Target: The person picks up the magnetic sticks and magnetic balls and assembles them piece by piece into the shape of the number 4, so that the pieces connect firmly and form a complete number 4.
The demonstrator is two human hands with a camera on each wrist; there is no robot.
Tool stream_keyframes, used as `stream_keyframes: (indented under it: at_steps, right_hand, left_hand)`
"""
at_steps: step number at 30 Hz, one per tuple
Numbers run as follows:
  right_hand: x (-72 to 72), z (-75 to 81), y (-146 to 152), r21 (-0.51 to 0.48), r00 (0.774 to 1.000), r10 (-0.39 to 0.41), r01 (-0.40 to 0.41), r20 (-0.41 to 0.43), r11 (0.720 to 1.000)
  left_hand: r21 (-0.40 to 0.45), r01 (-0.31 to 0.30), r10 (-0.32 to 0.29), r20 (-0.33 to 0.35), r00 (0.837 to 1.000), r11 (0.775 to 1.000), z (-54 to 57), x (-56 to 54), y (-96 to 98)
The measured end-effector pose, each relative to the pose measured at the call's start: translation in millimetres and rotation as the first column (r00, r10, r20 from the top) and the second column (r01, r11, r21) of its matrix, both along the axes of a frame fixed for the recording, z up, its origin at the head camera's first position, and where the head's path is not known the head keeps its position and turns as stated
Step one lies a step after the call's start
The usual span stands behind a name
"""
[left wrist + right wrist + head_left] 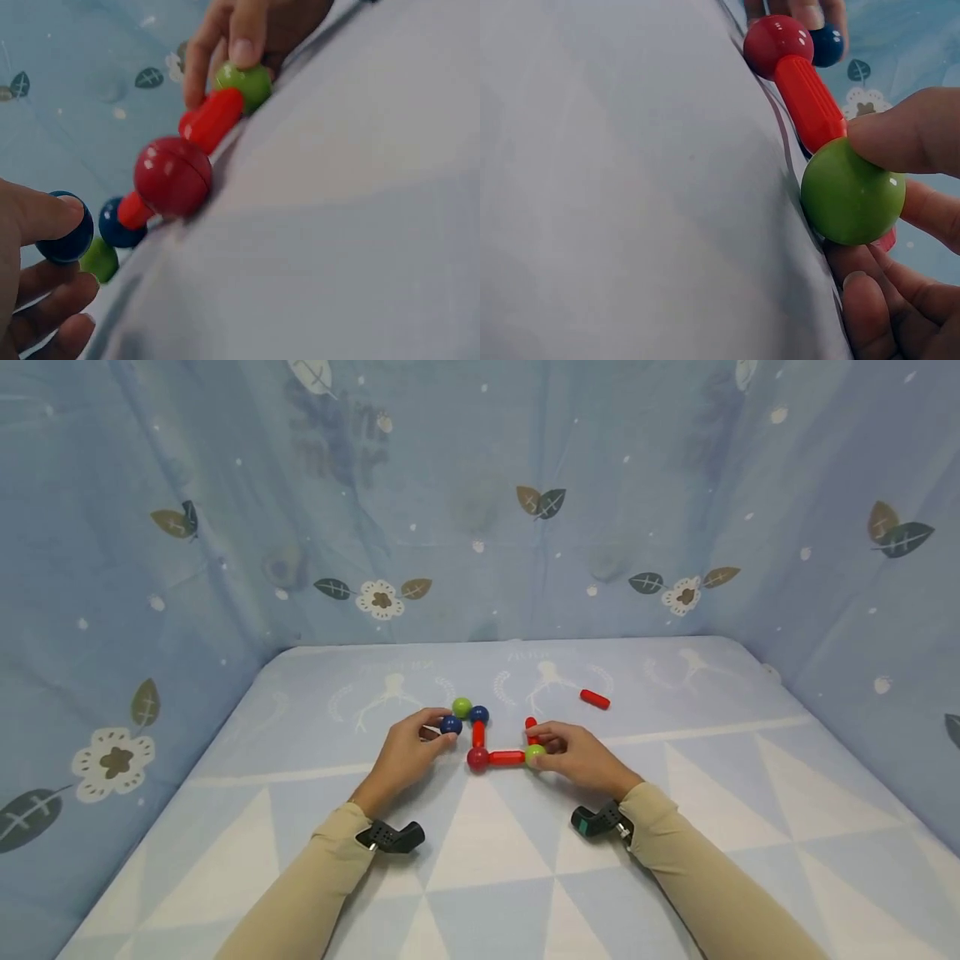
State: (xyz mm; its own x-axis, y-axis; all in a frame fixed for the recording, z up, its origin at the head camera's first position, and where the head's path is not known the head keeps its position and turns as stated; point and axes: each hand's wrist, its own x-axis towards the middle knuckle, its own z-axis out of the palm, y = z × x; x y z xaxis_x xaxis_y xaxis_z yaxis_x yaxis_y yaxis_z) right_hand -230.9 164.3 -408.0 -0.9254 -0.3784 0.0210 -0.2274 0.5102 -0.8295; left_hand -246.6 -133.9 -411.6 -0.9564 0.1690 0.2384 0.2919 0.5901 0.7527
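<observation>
My left hand [405, 756] pinches a dark blue ball [451, 725] between thumb and fingers, left of a joined ball-and-rod shape. The shape's red ball [477, 759] meets two red rods: one [478, 735] runs back to another blue ball [479, 715], the other [507, 758] runs right to a green ball [535, 756]. My right hand [588, 764] grips that green ball, thumb on its near side in the right wrist view [853, 193]. A further red rod [531, 724] points back from the green ball, partly hidden by fingers; whether it is attached I cannot tell.
A second green ball [461, 707] stands beside the far blue ball; the head view does not show whether they touch. One loose red rod [595, 699] lies at the back right. Patterned cloth covers the table [480, 893], and a blue curtain [480, 510] rises behind it.
</observation>
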Motion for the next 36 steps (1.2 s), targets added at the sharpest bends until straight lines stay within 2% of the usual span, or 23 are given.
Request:
stream_keyframes:
  at_steps: [4, 12, 16, 20, 22, 27, 31, 36]
  right_hand:
    - [-1.0, 0.1, 1, -0.002, 1.0, 0.005, -0.005, 0.007, 1.0]
    - [1.6, 0.5, 1, -0.013, 0.999, -0.032, 0.032, 0.002, 0.999]
    - [2.2, 1.3, 0, -0.015, 0.999, -0.04, 0.04, 0.009, 0.999]
    - [0.5, -0.1, -1, -0.019, 0.999, -0.031, 0.031, 0.016, 0.999]
    - [0.0, -0.9, -1, -0.018, 1.0, -0.025, 0.026, 0.018, 1.0]
    - [0.8, -1.4, -2, -0.019, 1.0, -0.025, 0.025, 0.018, 1.0]
    - [1.9, -2.3, -2, -0.02, 0.999, -0.027, 0.028, 0.02, 0.999]
    - [2.4, -0.9, -3, -0.013, 0.999, -0.037, 0.037, 0.023, 0.999]
  left_hand:
    - [0.029, -0.007, 0.005, 0.069, 0.998, 1.0, 10.4, -4.1, 4.5]
    - [0.097, 0.082, -0.091, 0.091, 0.992, 0.992, 25.5, -16.9, 18.7]
    - [0.198, 0.127, -0.159, 0.154, 0.975, 0.972, 30.4, -19.1, 24.5]
    - [0.3, 0.133, -0.203, 0.218, 0.955, 0.945, 33.0, -18.7, 30.4]
    - [0.311, 0.128, -0.205, 0.232, 0.951, 0.942, 32.8, -19.5, 33.3]
    - [0.284, 0.107, -0.183, 0.256, 0.949, 0.953, 32.1, -23.1, 38.6]
    - [0.314, 0.088, -0.181, 0.279, 0.943, 0.945, 32.9, -26.0, 42.1]
    - [0.338, 0.104, -0.204, 0.273, 0.94, 0.935, 36.6, -28.6, 48.2]
